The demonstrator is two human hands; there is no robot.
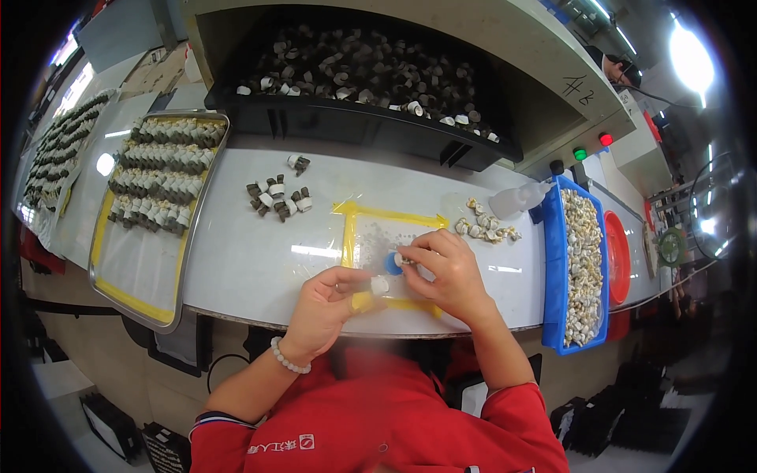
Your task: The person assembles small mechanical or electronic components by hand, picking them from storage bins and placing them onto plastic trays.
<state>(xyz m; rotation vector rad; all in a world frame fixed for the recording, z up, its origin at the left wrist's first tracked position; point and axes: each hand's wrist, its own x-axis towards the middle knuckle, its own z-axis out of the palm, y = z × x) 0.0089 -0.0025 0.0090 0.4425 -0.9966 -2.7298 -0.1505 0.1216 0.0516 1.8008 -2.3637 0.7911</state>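
Observation:
My left hand (319, 310) has its thumb and fingers closed on a small white cylindrical part (379, 285). Yellow covering (362, 302) shows at the thumb's tip, and a beaded bracelet (289, 356) circles the wrist. Close by, my right hand (448, 272) pinches a small whitish piece (403, 258) beside a round blue thing (391, 265), partly hidden by the fingers. Both hands hover over a square marked with yellow tape (348, 230) on the white tabletop. Fine details of the held pieces are too small to make out.
Dark-and-white parts (276, 197) lie left; a tray (177, 311) holds rows of them. A black bin (339, 130) of parts stands behind. To the right are loose cream pieces (485, 229), a squeeze bottle (516, 201), a blue bin (556, 292) and a red basin (617, 260).

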